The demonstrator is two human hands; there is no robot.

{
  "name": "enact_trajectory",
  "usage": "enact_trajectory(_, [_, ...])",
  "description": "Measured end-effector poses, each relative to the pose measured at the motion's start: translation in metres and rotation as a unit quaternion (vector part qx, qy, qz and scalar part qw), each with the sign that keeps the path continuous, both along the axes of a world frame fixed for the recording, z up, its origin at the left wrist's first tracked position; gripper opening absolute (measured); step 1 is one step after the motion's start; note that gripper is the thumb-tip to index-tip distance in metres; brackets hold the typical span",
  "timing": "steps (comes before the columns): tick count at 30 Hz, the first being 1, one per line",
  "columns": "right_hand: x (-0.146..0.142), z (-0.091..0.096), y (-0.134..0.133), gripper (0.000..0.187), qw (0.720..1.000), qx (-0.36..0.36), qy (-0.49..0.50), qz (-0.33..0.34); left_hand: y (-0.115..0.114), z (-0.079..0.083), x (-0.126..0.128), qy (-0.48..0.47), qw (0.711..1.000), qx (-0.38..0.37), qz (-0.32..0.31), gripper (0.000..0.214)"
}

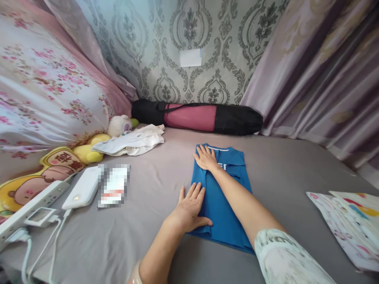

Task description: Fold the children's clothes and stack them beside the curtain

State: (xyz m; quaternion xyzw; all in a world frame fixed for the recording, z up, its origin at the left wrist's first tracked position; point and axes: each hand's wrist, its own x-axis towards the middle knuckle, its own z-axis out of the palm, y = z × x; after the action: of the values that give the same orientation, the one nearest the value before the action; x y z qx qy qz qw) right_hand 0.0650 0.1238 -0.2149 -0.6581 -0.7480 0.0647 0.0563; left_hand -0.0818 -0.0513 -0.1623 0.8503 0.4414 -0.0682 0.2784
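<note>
"Right sleeve's (284, 252) nearest. Next?"
"Gray bed (281, 173); blue shirt (227, 215) lying flat on it."
"Grip?"
"Left hand (190, 211), right hand (206, 158): fingers spread, nothing clasped, both on shirt's left side."
"Technique?"
"I'd press evenly, smooth the side fold (206, 209), keep collar (219, 149) unwrinkled."

The blue shirt (226, 221) is smooth, dull cloth. The gray sheet (284, 169) is wrinkly cloth. The power strip (52, 194) is smooth plastic. The long bag (195, 119) is cloth with pink net.
</note>
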Motion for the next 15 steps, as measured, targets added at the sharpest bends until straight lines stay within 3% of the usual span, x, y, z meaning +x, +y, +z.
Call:
enact_trajectory(4, [0.0,0.012,-0.008,0.06,1.0,0.0,0.025,-0.001,-0.001,-0.005,-0.003,-0.047,0.999,0.016,0.006,0.105])
enact_trajectory(6, [-0.002,0.017,-0.018,0.06,1.0,0.015,0.026,0.008,0.001,-0.008,-0.006,-0.108,0.993,0.031,0.023,0.09])
enact_trajectory(8, [-0.005,0.018,-0.03,0.063,0.999,0.019,0.022,0.026,0.006,-0.01,-0.011,-0.188,0.977,0.053,0.088,0.061])
enact_trajectory(10, [-0.009,0.014,-0.04,0.066,0.999,-0.002,0.022,0.034,0.015,-0.012,-0.016,-0.276,0.936,0.076,0.206,0.04])
enact_trajectory(12, [-0.011,0.008,-0.046,0.068,0.999,-0.017,0.02,0.03,0.024,-0.015,-0.022,-0.361,0.872,0.083,0.32,0.032])
enact_trajectory(15, [-0.011,0.0,-0.047,0.068,1.0,-0.01,0.015,0.024,0.035,-0.018,-0.03,-0.45,0.787,0.065,0.417,0.026])
